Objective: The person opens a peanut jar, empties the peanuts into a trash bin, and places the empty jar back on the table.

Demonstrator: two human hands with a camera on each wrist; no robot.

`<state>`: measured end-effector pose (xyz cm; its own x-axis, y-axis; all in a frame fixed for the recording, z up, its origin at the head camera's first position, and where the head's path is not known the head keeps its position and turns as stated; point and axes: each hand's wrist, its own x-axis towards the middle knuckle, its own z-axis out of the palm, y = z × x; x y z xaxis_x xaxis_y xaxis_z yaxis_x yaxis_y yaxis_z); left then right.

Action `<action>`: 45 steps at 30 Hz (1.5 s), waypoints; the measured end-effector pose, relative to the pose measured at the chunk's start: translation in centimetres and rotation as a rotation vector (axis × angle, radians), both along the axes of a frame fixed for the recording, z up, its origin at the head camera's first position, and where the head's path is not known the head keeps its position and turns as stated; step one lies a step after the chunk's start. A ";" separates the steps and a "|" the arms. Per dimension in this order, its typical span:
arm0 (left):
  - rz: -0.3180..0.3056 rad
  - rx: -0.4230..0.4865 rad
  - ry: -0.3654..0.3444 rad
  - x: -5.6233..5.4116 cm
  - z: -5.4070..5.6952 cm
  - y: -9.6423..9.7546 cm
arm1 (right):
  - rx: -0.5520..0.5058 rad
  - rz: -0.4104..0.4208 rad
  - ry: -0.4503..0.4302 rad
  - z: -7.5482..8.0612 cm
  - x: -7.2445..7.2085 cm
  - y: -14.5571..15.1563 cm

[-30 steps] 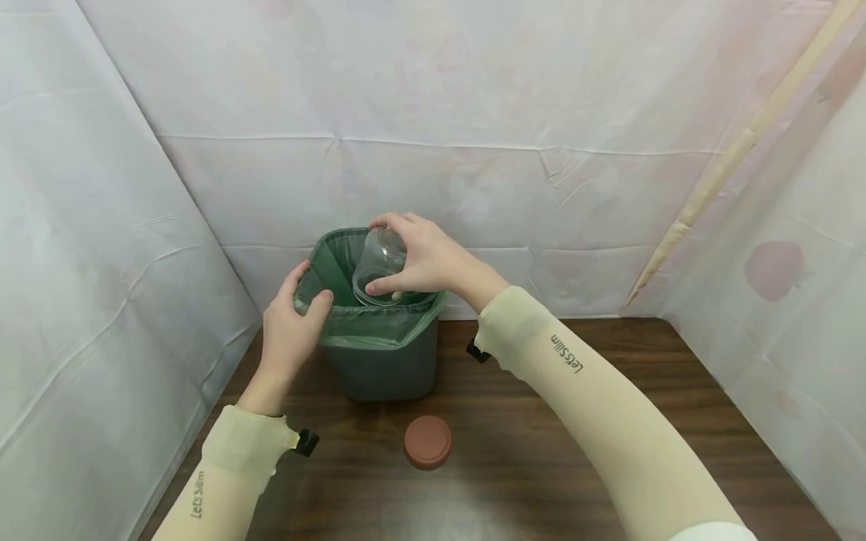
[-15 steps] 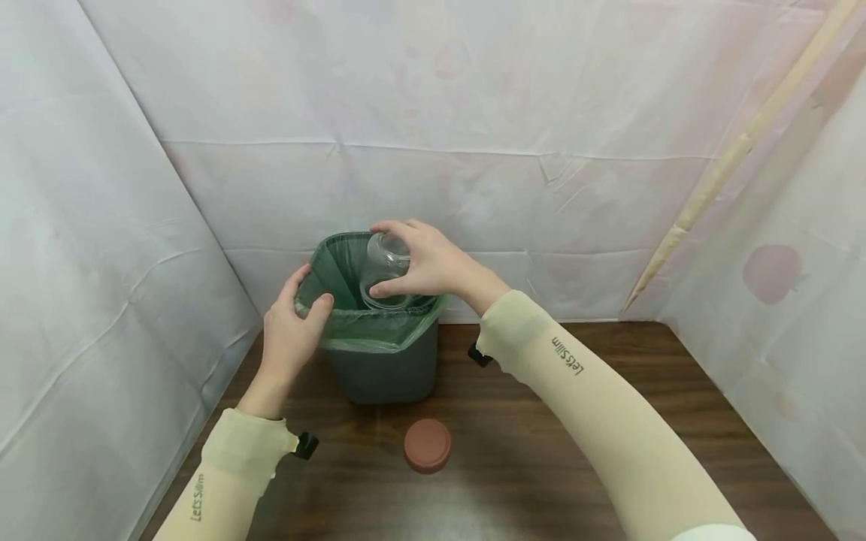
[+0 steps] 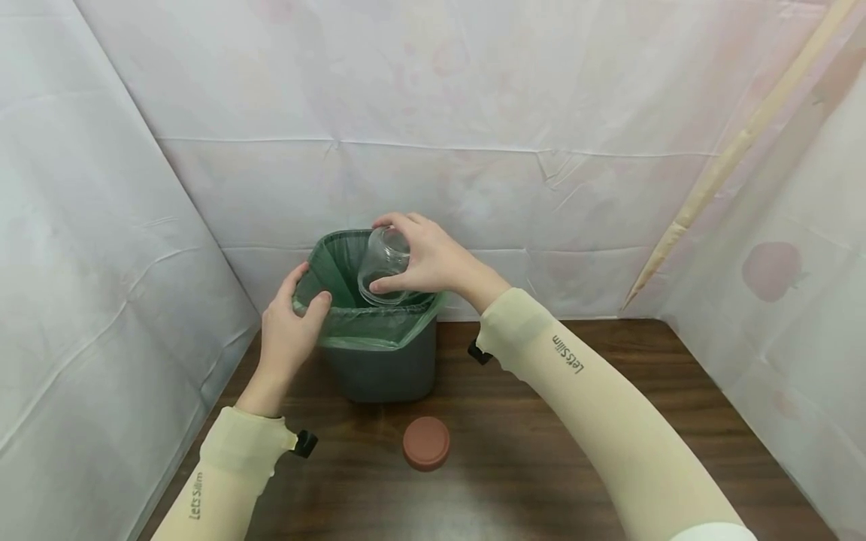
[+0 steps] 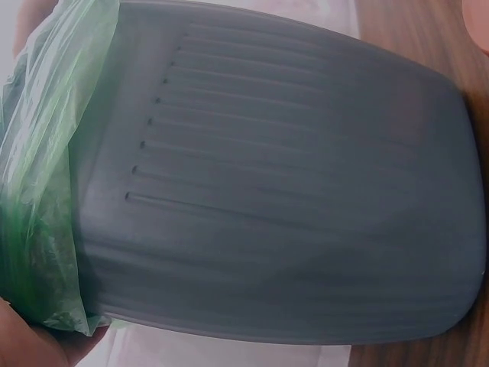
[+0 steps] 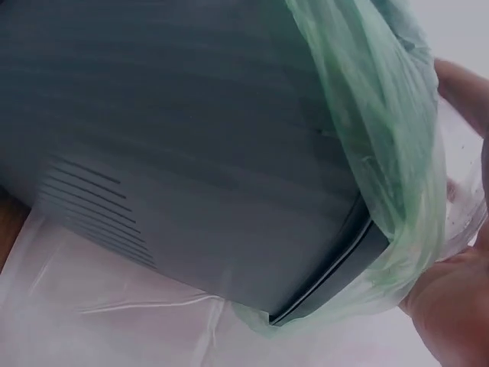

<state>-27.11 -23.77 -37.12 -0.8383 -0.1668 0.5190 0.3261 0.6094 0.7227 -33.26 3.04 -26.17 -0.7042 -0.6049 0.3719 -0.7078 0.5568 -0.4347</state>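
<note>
A dark grey trash can [image 3: 386,376] with a green plastic liner [image 3: 365,330] folded over its rim stands on the table. My left hand [image 3: 291,327] holds the can's left front corner, its thumb and fingers spread around the lined rim. In my right hand [image 3: 429,259] is a clear jar [image 3: 383,259], tipped with its base up and its wide end down inside the can's mouth. The right wrist view shows part of the jar [image 5: 462,183] behind the liner, beside the hand. The bottom of the can's inside is hidden.
A round reddish-brown lid [image 3: 426,443] lies on the dark wooden table [image 3: 514,451] in front of the can. Pale fabric walls [image 3: 473,113] enclose the table at the back and sides. A cream-coloured strip [image 3: 710,180] runs down the back right corner.
One second ago a small pale piece showed at the jar's lower end; it is out of sight now. The jar has shifted slightly in the right hand's grip. The left hand stays at the rim.
</note>
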 end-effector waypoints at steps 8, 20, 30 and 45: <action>0.008 -0.006 0.005 0.0 -0.1 -0.1 | -0.012 -0.027 -0.013 -0.1 0.1 0.0; 0.016 -0.001 0.008 -0.1 -0.3 -0.4 | -0.097 -0.111 -0.036 0.1 0.6 -0.1; 0.006 -0.004 0.008 -0.2 -0.3 -0.4 | -0.276 -0.150 -0.103 0.9 1.7 1.3; -0.011 0.006 -0.014 -0.1 0.0 -0.8 | -0.774 -0.106 -0.423 0.1 4.6 6.5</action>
